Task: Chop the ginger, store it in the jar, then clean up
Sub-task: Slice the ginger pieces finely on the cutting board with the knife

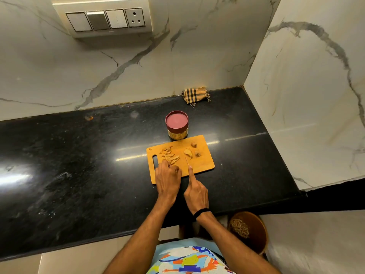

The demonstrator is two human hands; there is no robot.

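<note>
Ginger [169,155] half chopped — our left hand [167,179] pins a piece [176,167], right hand [196,192] grips the knife [186,161]; jar [176,124] lidded, chunks [188,152] uncut, cleanup ahead.

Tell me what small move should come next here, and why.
Probably lower the knife through the ginger strips that the left hand holds on the board. The right hand grips the knife just beside them, and uncut lumps wait further right.
</note>
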